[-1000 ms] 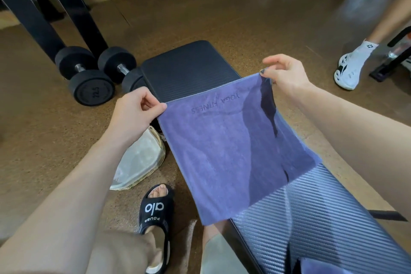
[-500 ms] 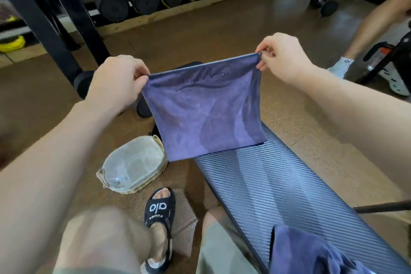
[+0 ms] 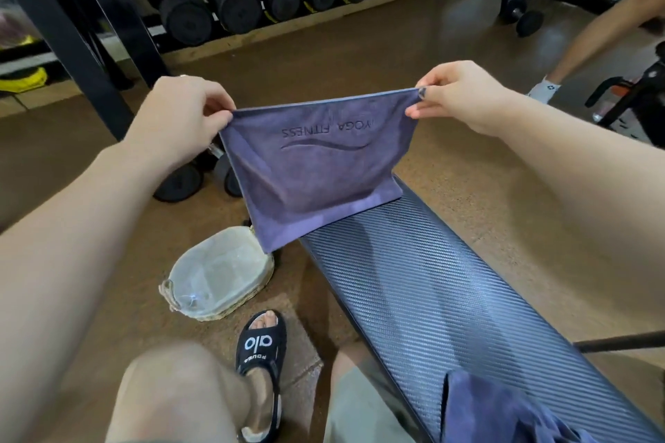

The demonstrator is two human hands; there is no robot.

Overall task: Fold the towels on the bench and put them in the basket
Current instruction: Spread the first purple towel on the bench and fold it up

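Head view showed two hands, two purple towels, one basket and one bench. Left hand (image 3: 181,115) pinched the upper left corner of the folded towel (image 3: 316,169) between thumb and curled fingers; right hand (image 3: 464,97) pinched its upper right corner the same way. That towel hung stretched between them in the air, its lower edge reaching the far end of the black ribbed bench (image 3: 431,280) and its lower left corner hanging just over the far rim of the basket (image 3: 216,284). It was purple-grey, doubled over, with "YOGA FITNESS" and a wavy line pressed into it, reading upside down. One oval woven basket with a pale liner stood on the brown floor, left of the bench and beside a black slide sandal (image 3: 261,345). A second towel (image 3: 503,410), rumpled, lay on the near end of the bench.
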